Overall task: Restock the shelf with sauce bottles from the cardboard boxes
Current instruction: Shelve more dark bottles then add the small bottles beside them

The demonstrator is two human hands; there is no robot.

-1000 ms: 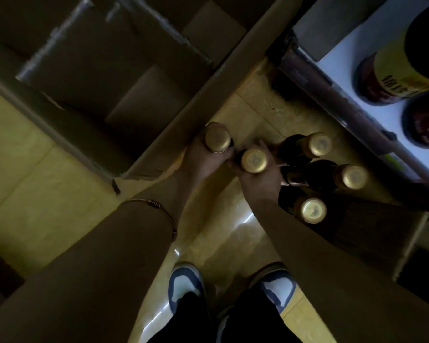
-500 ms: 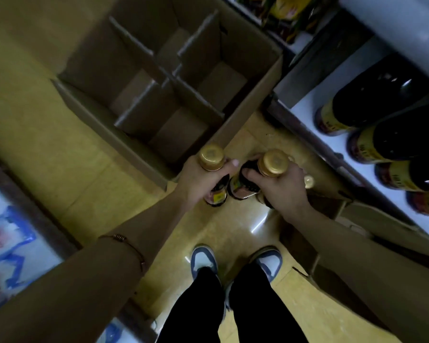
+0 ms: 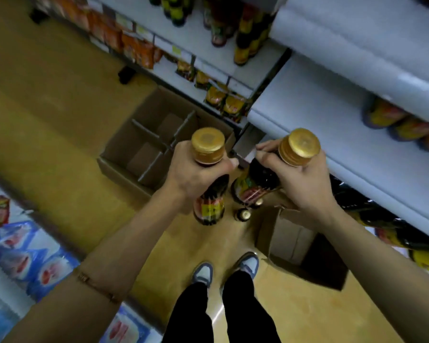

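Note:
My left hand grips the neck of a dark sauce bottle with a gold cap, held upright above the floor. In my right hand is a second gold-capped sauce bottle, gripped by the neck and tilted a little left. Below them, two more gold-capped bottles stand on the floor. A divided cardboard box lies open at the shelf's foot, its cells showing no bottles. The white shelf on the right carries dark bottles with yellow-red labels.
A second cardboard box stands open beside my right foot. Packets and bottles fill the shelves ahead. Blue and red packaged goods line the low left display. My shoes stand on the yellow floor.
Both hands have lifted their bottles well up from the floor. The view has risen and tipped back, so the shelves now show and the boxes look smaller.

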